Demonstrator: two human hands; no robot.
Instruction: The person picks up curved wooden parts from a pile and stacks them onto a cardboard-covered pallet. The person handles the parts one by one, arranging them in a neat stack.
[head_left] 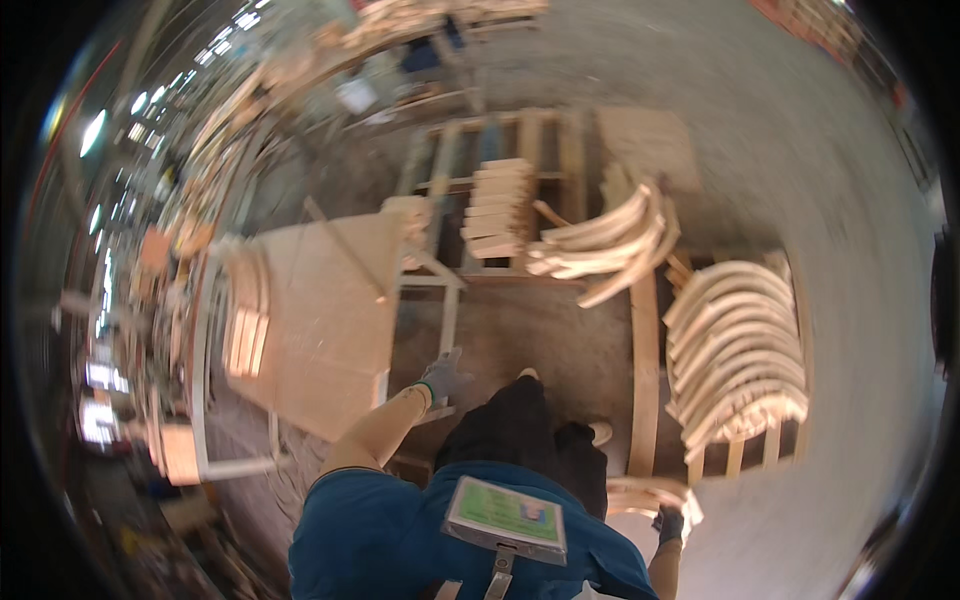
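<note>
My left hand point(447, 378), in a grey glove, hangs beside the plywood-topped table point(330, 310). Its fingers look apart, with nothing seen in them. Low on the right, my right hand point(668, 522) wears a dark glove and is closed on curved wooden pieces point(645, 494) at my side; my body partly hides them. Three or so similar curved pieces point(248, 340) lie at the table's left edge. A thin wooden stick point(345, 250) rests slanting across the tabletop.
Ahead, a wooden pallet point(553, 150) bears a stack of short wooden blocks point(497, 208) and a loose pile of curved wood point(615, 240). To the right, another pallet point(800, 440) carries a row of curved pieces point(740, 345). A long timber point(645, 375) lies between.
</note>
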